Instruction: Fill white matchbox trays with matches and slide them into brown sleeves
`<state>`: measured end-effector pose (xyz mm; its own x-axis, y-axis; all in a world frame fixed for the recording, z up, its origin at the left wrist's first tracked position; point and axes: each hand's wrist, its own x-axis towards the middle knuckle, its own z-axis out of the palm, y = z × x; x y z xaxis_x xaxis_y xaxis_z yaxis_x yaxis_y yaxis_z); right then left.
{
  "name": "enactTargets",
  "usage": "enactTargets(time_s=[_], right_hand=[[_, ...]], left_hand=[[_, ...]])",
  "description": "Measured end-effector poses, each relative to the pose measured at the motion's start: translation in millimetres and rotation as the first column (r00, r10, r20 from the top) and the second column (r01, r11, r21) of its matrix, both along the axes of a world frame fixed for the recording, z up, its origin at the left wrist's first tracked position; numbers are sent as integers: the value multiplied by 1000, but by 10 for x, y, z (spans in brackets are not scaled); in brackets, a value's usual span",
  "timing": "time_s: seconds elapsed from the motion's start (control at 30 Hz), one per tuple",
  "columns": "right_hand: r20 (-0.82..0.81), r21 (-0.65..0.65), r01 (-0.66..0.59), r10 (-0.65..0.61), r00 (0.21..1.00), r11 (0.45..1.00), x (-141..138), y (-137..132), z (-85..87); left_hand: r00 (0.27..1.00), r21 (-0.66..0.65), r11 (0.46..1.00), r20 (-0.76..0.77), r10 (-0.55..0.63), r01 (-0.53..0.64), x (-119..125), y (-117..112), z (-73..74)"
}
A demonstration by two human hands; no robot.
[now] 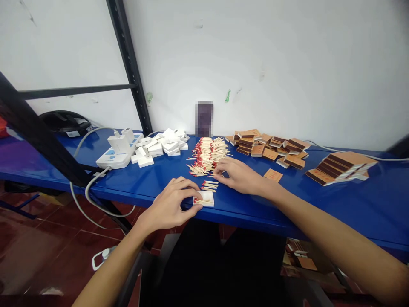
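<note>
Head view, standing by: nearest, the left hand (175,201), grip narrow on a small white tray (209,203) at the near edge of the blue surface (351,209); a few red-tipped matches lie in it. Just beyond, a short row of matches (210,186). Right hand (223,174): grip pinched on a single match (211,176), beside the large match pile (207,154). Farther right, stacked matchboxes (343,168); behind, a jumbled matchbox heap (271,149). Far left: power strip (116,159), white box heap (164,145). Pale wall (271,55) at back.

Smooth glossy shelf (351,204), wooden matches (209,155), matt paper trays (155,149), plastic power strip (115,160) (faintly shiny)
</note>
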<state>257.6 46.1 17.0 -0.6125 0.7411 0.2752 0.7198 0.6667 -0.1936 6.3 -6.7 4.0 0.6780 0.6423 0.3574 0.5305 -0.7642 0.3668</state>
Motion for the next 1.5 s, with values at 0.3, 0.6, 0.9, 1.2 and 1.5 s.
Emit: enactTargets(time_s=[0.3, 0.6, 0.9, 1.2, 1.5], right_hand=[[-35, -166, -44, 38, 999, 985, -116, -114, 152], [110, -246, 35, -9, 994, 969, -324, -94, 293], [164, -291, 27, 22, 986, 956, -405, 47, 328], [164, -369, 40, 22, 986, 929, -400, 67, 360], [139, -357, -20, 75, 987, 934, -356, 155, 296]], left_hand=[[998, -42, 999, 60, -31, 33, -9, 19, -27], [988, -125, 989, 141, -57, 75, -81, -15, 28], [993, -111, 994, 114, 24, -11, -52, 12, -22], [990, -92, 994, 122, 74, -63, -13, 40, -36], [986, -143, 987, 132, 99, -79, -3, 43, 14]])
